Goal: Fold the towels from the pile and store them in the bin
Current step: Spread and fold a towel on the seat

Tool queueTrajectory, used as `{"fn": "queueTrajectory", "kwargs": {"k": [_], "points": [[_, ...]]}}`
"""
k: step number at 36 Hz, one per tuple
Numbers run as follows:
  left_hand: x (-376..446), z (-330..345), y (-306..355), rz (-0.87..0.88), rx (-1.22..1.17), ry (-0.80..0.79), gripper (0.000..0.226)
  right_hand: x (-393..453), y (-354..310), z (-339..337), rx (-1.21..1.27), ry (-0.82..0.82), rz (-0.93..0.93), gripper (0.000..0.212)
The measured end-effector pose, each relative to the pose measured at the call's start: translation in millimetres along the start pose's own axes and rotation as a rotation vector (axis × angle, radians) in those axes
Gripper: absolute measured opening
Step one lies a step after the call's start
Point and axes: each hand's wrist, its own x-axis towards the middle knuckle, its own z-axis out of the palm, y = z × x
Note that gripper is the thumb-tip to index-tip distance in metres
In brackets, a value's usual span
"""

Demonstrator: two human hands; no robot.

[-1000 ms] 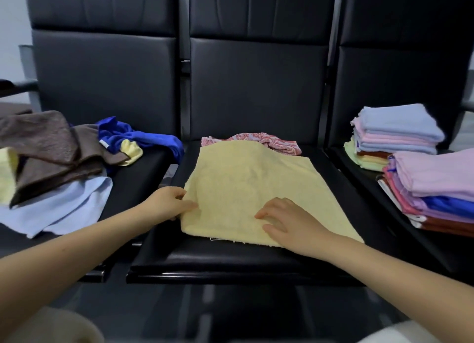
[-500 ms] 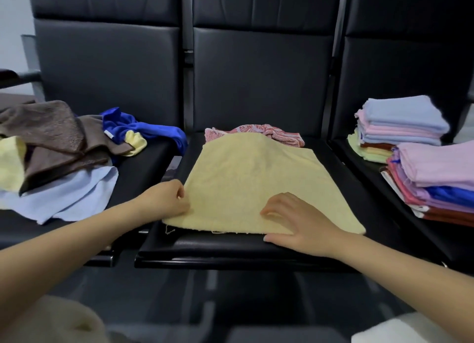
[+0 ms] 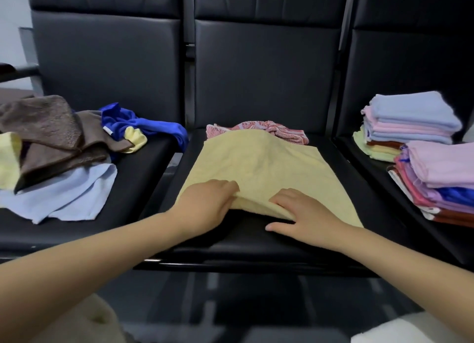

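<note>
One yellow towel (image 3: 259, 163) spread on middle seat (image 3: 256, 242), near edge lifted. Left hand (image 3: 207, 204) and right hand (image 3: 305, 211) pinching that edge, fingers curled over cloth. Unfolded pile (image 3: 59, 152) far left; folded stacks (image 3: 420, 147) right.

Pale yellow towel (image 3: 259, 163) spread on middle seat, near edge lifted
</note>
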Motion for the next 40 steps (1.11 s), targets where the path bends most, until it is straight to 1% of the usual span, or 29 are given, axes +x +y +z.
{"fn": "queueTrajectory", "kwargs": {"k": [1,2,4,5,6,8,9,11,13,14,15,16,17,18,19,20,22,24,25,27,29,33,35,37,40], "points": [[2.2,-1.6,-4.4,-0.056,-0.008,-0.005,0.032,0.5,6.1,-2.7,-0.061,-0.014,-0.009,0.030],[4.5,-3.3,-10.0,-0.078,-0.007,0.014,0.035,1.3,11.6,-7.2,-0.084,-0.022,0.006,0.028],[8.8,-10.8,-20.7,-0.078,0.065,0.047,0.054,0.7,22.2,-16.9,-0.090,-0.015,0.065,0.020],[10.0,-14.2,-26.7,-0.088,0.111,0.030,0.058,-1.0,26.8,-23.0,-0.077,0.000,0.109,0.020],[11.0,-16.7,-33.0,-0.116,0.141,-0.007,0.055,-4.0,32.6,-29.6,-0.041,0.023,0.163,0.020],[11.3,-21.5,-41.7,-0.169,0.172,-0.113,0.046,-11.6,46.0,-42.2,0.044,0.060,0.242,0.027],[10.7,-24.1,-45.2,-0.184,0.156,-0.157,0.047,-15.9,52.3,-47.1,0.094,0.070,0.266,0.028],[8.4,-23.7,-55.4,-0.210,0.008,-0.237,0.048,-23.5,63.6,-53.9,0.229,0.094,0.317,0.021],[5.5,-21.4,-62.0,-0.279,-0.242,-0.273,0.045,-32.1,68.2,-57.6,0.417,0.124,0.378,0.033],[3.7,-19.3,-64.0,-0.327,-0.356,-0.273,0.043,-36.7,69.8,-58.0,0.518,0.138,0.402,0.029],[1.8,-17.8,-64.3,-0.371,-0.444,-0.265,0.041,-40.7,68.4,-58.3,0.614,0.140,0.413,0.021],[-0.2,-17.3,-62.6,-0.399,-0.513,-0.240,0.041,-44.0,67.4,-58.3,0.683,0.140,0.426,0.018],[-1.8,-16.6,-60.6,-0.415,-0.566,-0.220,0.046,-46.7,67.3,-58.5,0.718,0.146,0.441,0.026],[-3.2,-16.2,-57.4,-0.423,-0.610,-0.202,0.056,-50.1,65.9,-59.6,0.722,0.153,0.453,0.039],[-3.9,-16.5,-53.6,-0.424,-0.638,-0.199,0.063,-52.9,62.8,-61.3,0.710,0.159,0.457,0.044],[-4.5,-17.2,-50.2,-0.416,-0.658,-0.200,0.064,-53.6,60.8,-62.3,0.691,0.159,0.469,0.038],[-5.1,-20.2,-41.8,-0.418,-0.724,-0.257,0.063,-56.1,61.3,-63.0,0.642,0.148,0.491,0.029],[-6.8,-21.9,-37.4,-0.429,-0.830,-0.382,0.065,-58.6,60.6,-61.8,0.644,0.102,0.518,0.026],[-7.9,-22.6,-35.3,-0.432,-0.848,-0.444,0.058,-59.9,60.1,-61.0,0.645,0.070,0.533,0.026],[-8.1,-24.0,-32.1,-0.410,-0.796,-0.524,0.044,-60.9,60.8,-59.5,0.647,0.048,0.572,0.025],[-4.5,-26.1,-29.5,-0.387,-0.744,-0.541,0.041,-59.0,60.8,-60.8,0.657,0.086,0.593,0.022],[12.3,-36.8,-35.7,-0.402,-0.679,-0.461,0.052,-45.7,63.8,-67.4,0.612,0.222,0.633,0.018],[22.0,-44.4,-44.0,-0.408,-0.607,-0.412,0.043,-37.3,67.0,-71.5,0.601,0.289,0.663,0.018],[31.3,-50.2,-53.5,-0.408,-0.557,-0.391,0.030,-29.4,71.3,-76.4,0.624,0.335,0.688,0.023],[43.9,-52.4,-67.1,-0.435,-0.516,-0.363,0.018,-17.5,75.8,-81.8,0.645,0.346,0.670,0.017]]}}
